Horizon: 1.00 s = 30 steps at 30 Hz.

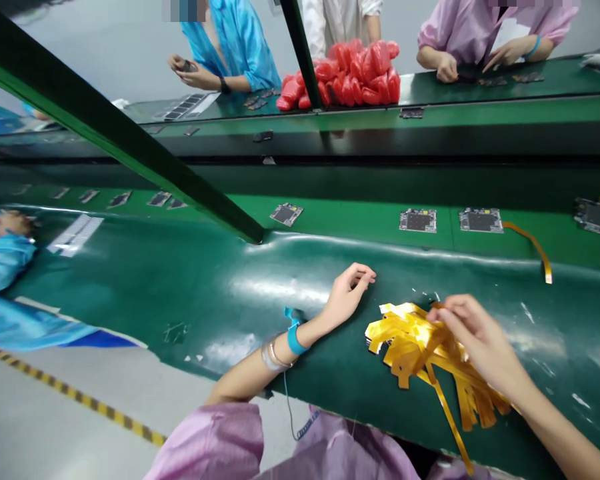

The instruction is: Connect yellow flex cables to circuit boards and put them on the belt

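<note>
My left hand (349, 293) hovers over the green mat, fingers curled and pressed together; nothing shows in them. Around that wrist is a blue strap (295, 339) with a coiled cord hanging below. My right hand (475, 337) pinches the end of an amber flex cable (435, 310) at the top of a loose pile of flex cables (410, 347). Part of the pile lies hidden behind this hand. Beyond my hands, on the green belt, are circuit boards (418, 220), one of them with a flex cable (535, 247) trailing off its right side.
A green post (195, 187) slants across the left side down to the bench edge. On the far bench, red wrapped bundles (355, 73) are heaped near three people. At left, a co-worker's blue sleeve (5, 260) rests by a white striped sheet (77, 235).
</note>
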Each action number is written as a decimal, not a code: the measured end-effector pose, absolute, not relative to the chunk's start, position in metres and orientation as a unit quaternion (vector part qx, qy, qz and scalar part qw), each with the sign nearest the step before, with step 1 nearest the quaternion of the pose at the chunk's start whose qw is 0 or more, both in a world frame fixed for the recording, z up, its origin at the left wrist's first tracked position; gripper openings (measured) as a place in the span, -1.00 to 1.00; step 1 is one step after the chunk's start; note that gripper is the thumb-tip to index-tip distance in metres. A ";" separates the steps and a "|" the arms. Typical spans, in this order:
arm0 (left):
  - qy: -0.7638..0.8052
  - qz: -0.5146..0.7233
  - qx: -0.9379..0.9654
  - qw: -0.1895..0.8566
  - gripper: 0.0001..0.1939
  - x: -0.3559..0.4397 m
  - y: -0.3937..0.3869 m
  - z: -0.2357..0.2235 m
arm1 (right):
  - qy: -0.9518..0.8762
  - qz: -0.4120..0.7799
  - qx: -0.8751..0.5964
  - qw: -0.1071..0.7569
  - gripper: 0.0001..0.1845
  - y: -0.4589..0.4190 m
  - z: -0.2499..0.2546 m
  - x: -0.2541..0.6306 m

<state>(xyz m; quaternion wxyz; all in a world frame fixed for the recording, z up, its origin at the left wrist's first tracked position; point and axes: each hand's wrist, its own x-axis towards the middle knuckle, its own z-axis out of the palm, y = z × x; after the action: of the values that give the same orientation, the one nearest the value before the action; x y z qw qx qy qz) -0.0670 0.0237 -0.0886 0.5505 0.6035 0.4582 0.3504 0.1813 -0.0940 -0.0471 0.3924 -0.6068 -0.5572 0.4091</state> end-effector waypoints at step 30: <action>0.081 0.093 0.963 0.240 -0.86 -0.073 -0.048 -0.056 | -0.788 0.057 -0.594 0.153 -0.60 -0.230 -0.079 0.158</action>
<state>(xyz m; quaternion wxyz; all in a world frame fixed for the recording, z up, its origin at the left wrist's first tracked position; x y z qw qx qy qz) -0.0727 -0.0482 -0.0563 0.2398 0.9629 0.0807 0.0935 0.1578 -0.2298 -0.0790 0.1530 -0.5942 -0.7876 0.0567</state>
